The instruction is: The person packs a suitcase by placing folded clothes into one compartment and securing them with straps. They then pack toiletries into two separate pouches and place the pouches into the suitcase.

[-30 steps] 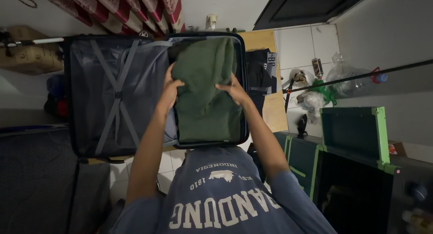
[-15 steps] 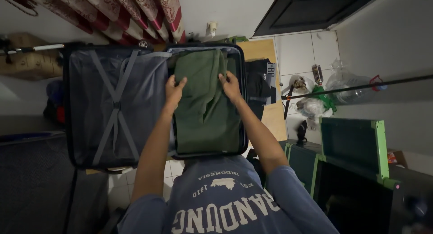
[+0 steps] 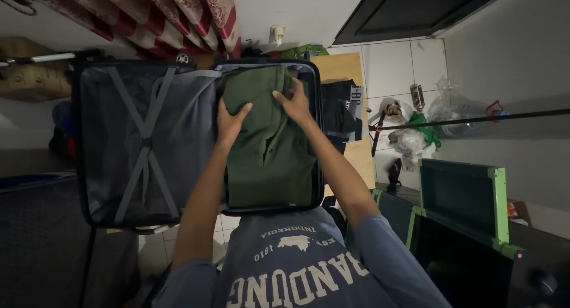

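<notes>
A dark open suitcase lies on the floor in front of me. Its left half is lined in grey with crossed straps. Its right half holds a folded green garment. My left hand lies flat on the garment's left side with the thumb spread. My right hand is on the garment's upper part, fingers closed over a fold of the cloth that runs down between my two hands. Both forearms reach out over my grey-blue printed shirt.
Folded dark clothes lie on a wooden board right of the suitcase. Plastic bags and bottles sit on the white tiles beyond. A green-framed dark cabinet stands at right, a red patterned curtain at the top, cardboard boxes at left.
Both hands left the garment's sides and moved onto its top. The right hand has drawn a fold of the cloth leftward, towards the left hand.
</notes>
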